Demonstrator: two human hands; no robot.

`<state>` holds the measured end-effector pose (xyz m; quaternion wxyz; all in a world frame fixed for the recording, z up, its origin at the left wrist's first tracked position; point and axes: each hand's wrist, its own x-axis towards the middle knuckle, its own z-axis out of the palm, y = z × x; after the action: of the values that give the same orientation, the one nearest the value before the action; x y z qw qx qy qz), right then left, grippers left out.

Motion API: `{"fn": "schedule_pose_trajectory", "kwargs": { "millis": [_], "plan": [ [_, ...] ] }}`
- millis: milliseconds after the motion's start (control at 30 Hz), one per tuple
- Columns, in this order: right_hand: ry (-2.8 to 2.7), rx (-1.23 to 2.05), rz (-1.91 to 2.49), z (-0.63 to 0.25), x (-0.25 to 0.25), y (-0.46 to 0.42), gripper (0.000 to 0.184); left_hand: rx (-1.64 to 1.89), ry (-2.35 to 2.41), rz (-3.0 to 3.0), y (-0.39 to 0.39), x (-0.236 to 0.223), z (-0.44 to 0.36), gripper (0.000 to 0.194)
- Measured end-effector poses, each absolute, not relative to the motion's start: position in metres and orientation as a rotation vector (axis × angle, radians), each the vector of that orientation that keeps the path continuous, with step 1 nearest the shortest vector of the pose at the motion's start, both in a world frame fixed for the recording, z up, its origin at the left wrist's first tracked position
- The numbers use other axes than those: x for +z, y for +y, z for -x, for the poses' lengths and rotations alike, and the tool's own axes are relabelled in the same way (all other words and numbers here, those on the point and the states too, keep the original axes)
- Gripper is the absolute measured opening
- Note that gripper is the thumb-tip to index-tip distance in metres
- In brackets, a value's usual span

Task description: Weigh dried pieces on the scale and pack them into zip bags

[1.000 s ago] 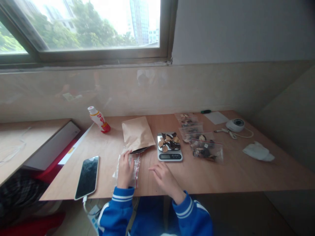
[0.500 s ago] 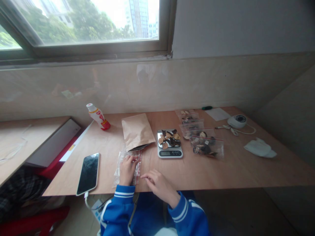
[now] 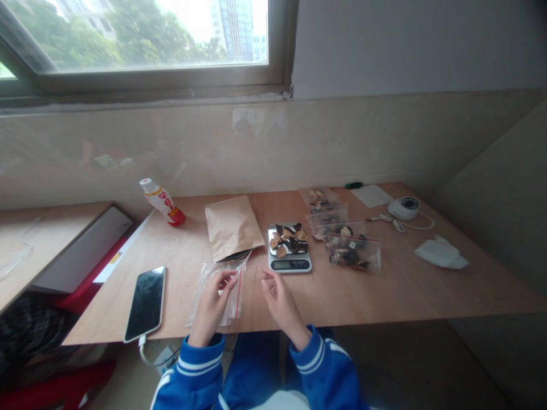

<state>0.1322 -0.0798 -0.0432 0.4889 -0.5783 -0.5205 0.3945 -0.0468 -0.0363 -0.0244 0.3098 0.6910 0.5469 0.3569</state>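
My left hand [image 3: 212, 304] is over a stack of clear zip bags [image 3: 236, 304] with red strips, near the table's front edge. Its fingers are bent, with a gap between them and the thumb, and nothing shows in it. To the right, my right hand [image 3: 282, 302] is held loosely open and empty, just in front of a white kitchen scale [image 3: 290, 266]. Dark and tan dried slices [image 3: 288, 239], which look like mushroom, lie on the scale's plate. Behind the bags is a brown paper pouch [image 3: 234, 226], its dark mouth facing me.
Filled zip bags [image 3: 350, 256] overlap in a row right of the scale. Farther right are a white camera [image 3: 404, 208] with its cable, a paper sheet [image 3: 371, 196] and a crumpled white cloth [image 3: 440, 253]. A phone [image 3: 145, 304] on a cable and a bottle [image 3: 162, 202] are on the left.
My left hand has come up off the clear bags and opened. My right hand has moved away from the bags' edge towards the scale, its pointing finger now bent. The view has shifted slightly.
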Motion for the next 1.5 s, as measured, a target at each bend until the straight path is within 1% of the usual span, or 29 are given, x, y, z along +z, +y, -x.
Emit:
{"fn": "schedule_pose_trajectory", "kwargs": {
  "millis": [67,100,200,300,400,500,567,700,833,1000,1133,1300,1500],
  "plan": [
    [-1.121,1.052,1.355,-0.124,-0.039,-0.069,0.040,1.018,1.389,-1.809,-0.040,-0.011,0.037,0.034],
    [-1.089,1.105,1.308,-0.121,-0.035,-0.064,0.042,1.048,1.361,-1.813,-0.041,-0.006,0.031,0.037],
    [-1.111,1.226,1.159,-0.120,-0.023,-0.050,0.040,1.113,1.321,-1.838,-0.043,-0.003,0.010,0.036],
    [-1.157,1.200,1.164,-0.133,-0.018,-0.042,0.039,1.256,1.382,-1.814,-0.041,-0.006,-0.005,0.032],
    [-1.107,1.153,1.253,-0.160,-0.020,-0.039,0.043,1.388,1.501,-1.767,-0.037,-0.004,-0.008,0.032],
    [-1.027,1.017,1.318,-0.187,-0.019,-0.040,0.045,1.435,1.522,-1.765,-0.031,0.003,-0.008,0.032],
    [-1.050,0.959,1.331,-0.195,-0.011,-0.042,0.045,1.445,1.470,-1.786,-0.030,0.006,-0.012,0.032],
    [-1.320,1.051,1.200,-0.182,0.009,-0.047,0.037,1.413,1.355,-1.843,-0.033,0.005,-0.029,0.033],
    [-1.381,0.940,1.221,-0.166,0.014,-0.046,0.027,1.371,1.325,-1.873,-0.038,0.002,-0.038,0.036],
    [-1.283,1.071,1.248,-0.174,0.005,-0.040,0.027,1.332,1.321,-1.880,-0.038,0.001,-0.035,0.036],
    [-1.221,1.148,1.237,-0.178,0.002,-0.040,0.030,1.328,1.332,-1.867,-0.039,0.003,-0.037,0.035],
    [-1.253,1.137,1.124,-0.173,0.007,-0.044,0.031,1.321,1.352,-1.908,-0.046,0.007,-0.045,0.041],
    [-1.302,1.143,1.166,-0.180,0.015,-0.046,0.027,1.340,1.215,-2.022,-0.052,0.003,-0.036,0.047]
  ]
}}
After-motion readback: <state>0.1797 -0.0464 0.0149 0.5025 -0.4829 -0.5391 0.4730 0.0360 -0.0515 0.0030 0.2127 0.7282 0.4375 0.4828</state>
